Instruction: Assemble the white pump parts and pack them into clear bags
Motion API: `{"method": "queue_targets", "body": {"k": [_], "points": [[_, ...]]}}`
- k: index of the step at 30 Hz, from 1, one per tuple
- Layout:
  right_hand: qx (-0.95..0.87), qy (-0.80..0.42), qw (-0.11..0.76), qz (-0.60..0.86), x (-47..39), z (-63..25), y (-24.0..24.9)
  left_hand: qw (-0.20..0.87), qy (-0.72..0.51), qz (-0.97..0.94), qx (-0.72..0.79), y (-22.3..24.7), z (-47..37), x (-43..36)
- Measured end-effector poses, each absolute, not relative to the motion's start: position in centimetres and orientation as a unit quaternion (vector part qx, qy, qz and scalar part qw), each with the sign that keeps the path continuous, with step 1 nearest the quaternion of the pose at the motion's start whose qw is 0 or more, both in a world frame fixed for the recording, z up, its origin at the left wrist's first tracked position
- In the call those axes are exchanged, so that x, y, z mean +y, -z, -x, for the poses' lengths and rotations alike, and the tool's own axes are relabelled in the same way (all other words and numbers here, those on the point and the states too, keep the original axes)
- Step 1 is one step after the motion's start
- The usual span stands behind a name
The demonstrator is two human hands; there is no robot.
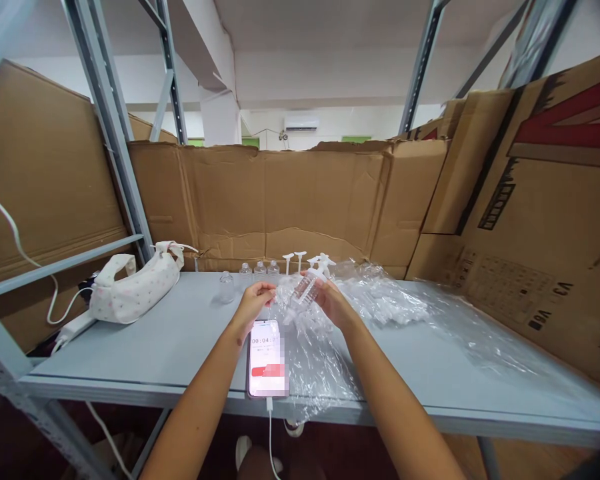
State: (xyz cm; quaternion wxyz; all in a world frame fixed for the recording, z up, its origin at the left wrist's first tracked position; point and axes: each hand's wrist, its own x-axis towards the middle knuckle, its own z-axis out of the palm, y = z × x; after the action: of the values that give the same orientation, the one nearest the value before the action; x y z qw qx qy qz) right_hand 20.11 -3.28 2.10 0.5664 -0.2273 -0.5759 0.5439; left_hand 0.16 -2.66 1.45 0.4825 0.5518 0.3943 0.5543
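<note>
My right hand [329, 300] is closed around a clear bottle [304, 292] with printed markings, tilted, with something white at its upper end. My left hand [255, 303] is just left of that bottle, its fingers drawn together; whatever they may hold is too small to make out. Behind my hands stand several white pump tops [300, 257], their lower parts partly hidden. Several small clear bottles stand upright at the back left, one of them a clear bottle [227, 288] set nearer to me. Crumpled clear plastic film [320, 360] lies beneath the held bottle.
A lit phone [267, 363] with a timer lies at the table's front edge, a white cable [271, 433] hanging from it. More plastic film [395, 297] spreads to the right. A patterned white cloth bag [135, 293] sits left. Cardboard [290, 193] walls the back and sides.
</note>
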Motion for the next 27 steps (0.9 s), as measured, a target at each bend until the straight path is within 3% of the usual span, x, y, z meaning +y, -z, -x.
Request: {"method": "queue_targets", "body": {"k": [7, 14, 22, 27], "points": [[-0.497, -0.490, 0.685, 0.208, -2.9, -20.3, -2.5, 0.540, -0.441, -0.620, 0.360, -1.5, -0.5, -3.3], [-0.515, -0.477, 0.660, 0.268, -2.7, -20.4, -2.4, 0.568, -0.400, -0.639, 0.332, -1.8, -0.7, -4.1], [-0.499, -0.438, 0.691, 0.285, -1.9, -20.6, -1.9, 0.586, -0.429, -0.605, 0.328, -2.3, -0.7, -4.5], [-0.574, -0.448, 0.620, 0.293, -2.4, -20.7, -2.0, 0.584, -0.430, -0.607, 0.325, -2.1, -0.8, -4.4]]}}
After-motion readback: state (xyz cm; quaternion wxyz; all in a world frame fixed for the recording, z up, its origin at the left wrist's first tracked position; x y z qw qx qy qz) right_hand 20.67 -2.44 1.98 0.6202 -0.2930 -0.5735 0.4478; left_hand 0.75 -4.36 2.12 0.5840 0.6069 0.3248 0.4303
